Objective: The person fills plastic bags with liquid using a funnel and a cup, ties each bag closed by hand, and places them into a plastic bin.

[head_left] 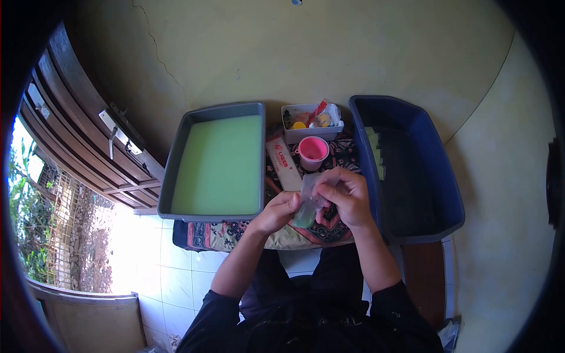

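Observation:
In front of my body, both hands hold a small clear plastic bag (306,210) with some green liquid in its bottom. My left hand (278,213) is closed on the bag's left side, thumb uppermost. My right hand (348,197) pinches the upper right part of the bag. Just beyond the hands stands a pink cup (313,150). Next to it lies a long white box (283,162) with red lettering. The left side holds a grey basin (262,159) filled with pale green liquid.
A deep blue tub (424,194) on the right has several pale green packets (375,154) along its left wall. At the back, a white container (297,136) carries assorted small items. Patterned cloth (235,232) covers the low table. A wooden door (88,112) stands ajar at left.

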### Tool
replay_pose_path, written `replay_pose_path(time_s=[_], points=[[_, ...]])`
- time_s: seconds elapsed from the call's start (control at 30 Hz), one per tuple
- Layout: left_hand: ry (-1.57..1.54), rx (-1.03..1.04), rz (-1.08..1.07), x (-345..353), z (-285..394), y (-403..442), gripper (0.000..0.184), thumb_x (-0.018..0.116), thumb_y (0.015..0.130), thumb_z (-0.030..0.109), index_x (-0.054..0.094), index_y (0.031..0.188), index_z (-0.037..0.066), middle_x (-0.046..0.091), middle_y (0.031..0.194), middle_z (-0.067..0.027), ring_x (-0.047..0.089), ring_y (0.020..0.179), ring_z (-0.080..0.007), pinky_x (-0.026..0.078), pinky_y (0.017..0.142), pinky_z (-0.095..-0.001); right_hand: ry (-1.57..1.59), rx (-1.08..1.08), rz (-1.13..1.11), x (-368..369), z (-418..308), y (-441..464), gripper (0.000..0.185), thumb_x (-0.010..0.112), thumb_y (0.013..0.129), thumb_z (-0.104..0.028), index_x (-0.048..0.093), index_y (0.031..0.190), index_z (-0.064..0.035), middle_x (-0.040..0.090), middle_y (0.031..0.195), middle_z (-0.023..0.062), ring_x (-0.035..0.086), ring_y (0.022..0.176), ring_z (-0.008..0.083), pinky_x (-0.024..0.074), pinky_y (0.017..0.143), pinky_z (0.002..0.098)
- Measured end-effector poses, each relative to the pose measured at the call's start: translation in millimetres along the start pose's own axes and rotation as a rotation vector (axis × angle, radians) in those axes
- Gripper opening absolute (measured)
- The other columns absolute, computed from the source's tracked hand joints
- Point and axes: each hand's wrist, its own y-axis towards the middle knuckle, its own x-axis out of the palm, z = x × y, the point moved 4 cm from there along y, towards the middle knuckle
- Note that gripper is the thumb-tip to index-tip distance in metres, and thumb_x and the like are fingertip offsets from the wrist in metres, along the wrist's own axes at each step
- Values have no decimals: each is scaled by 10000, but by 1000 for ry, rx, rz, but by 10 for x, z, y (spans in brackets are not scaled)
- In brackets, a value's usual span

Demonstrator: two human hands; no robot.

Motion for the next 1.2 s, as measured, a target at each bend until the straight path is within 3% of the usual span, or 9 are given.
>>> replay_pose_path(time_s=[0.17, 0.27, 0.37, 0.43, 0.6, 0.8, 0.87, 1.0, 1.2], points=[[244, -19, -12, 235, 288, 72, 366, 443, 997, 317, 593, 1001, -17, 619, 896, -42, 565, 873, -125, 431, 816, -277, 1, 34, 5, -17, -21, -1, 59, 595, 874, -3, 576, 900, 48, 623, 808, 110, 630, 647, 152, 552, 454, 289], [370, 42, -54, 210, 269, 92, 331, 425, 1008, 269, 583, 929, -11, 602, 855, -40, 545, 838, -116, 425, 790, -282, -105, 72, -10, -91, 61, -16, 83, 577, 883, -4, 566, 945, 50, 627, 832, 102, 644, 749, 156, 569, 604, 311], [435, 4, 69, 180, 286, 73, 315, 437, 1006, 255, 572, 893, -6, 585, 818, -30, 535, 823, -113, 422, 781, -279, -380, -68, 89, -125, 17, -42, 208, 590, 845, 7, 555, 1046, 48, 635, 981, 143, 642, 934, 229, 516, 836, 353], [402, -8, 201, 127, 300, 71, 287, 442, 1004, 224, 573, 898, -8, 582, 816, -27, 526, 795, -109, 423, 768, -273, -911, -484, -10, 27, -220, -101, 400, 626, 768, 14, 541, 1158, 10, 593, 1160, 177, 559, 1132, 298, 416, 977, 387], [453, -67, 241, 57, 214, 79, 282, 454, 995, 204, 599, 936, -30, 599, 839, -37, 540, 803, -114, 429, 771, -272, -1361, -572, -156, 159, -131, -78, 356, 664, 741, -20, 617, 1093, -40, 556, 1260, 133, 444, 1257, 310, 406, 994, 432], [582, -145, 205, 2, 172, 59, 323, 459, 992, 235, 609, 1000, -51, 621, 869, -55, 551, 860, -119, 424, 813, -276, -1357, -476, -230, -38, 113, -83, 147, 647, 782, -48, 630, 927, -31, 663, 988, 111, 618, 983, 264, 486, 855, 406], [561, -171, 204, -1, 145, 61, 337, 446, 997, 246, 601, 1028, -52, 620, 874, -54, 548, 874, -119, 417, 825, -274, -1152, -207, -208, -73, 145, -99, 61, 620, 835, -70, 599, 838, -13, 654, 778, 106, 650, 737, 268, 510, 676, 361], [538, -108, 140, 5, 80, 69, 345, 447, 997, 246, 595, 926, -58, 592, 832, -73, 540, 850, -141, 419, 806, -301, -950, 43, -235, -165, 188, -135, 172, 570, 907, -120, 548, 781, -5, 602, 659, 73, 607, 582, 212, 457, 532, 315], [780, 22, 28, 75, 159, 96, 310, 411, 1002, 208, 567, 940, -52, 574, 853, -127, 550, 851, -225, 415, 813, -343, -98, 470, -12, -254, 357, -223, 301, 482, 983, -223, 493, 738, -48, 452, 578, -13, 451, 505, 70, 366, 476, 222]])
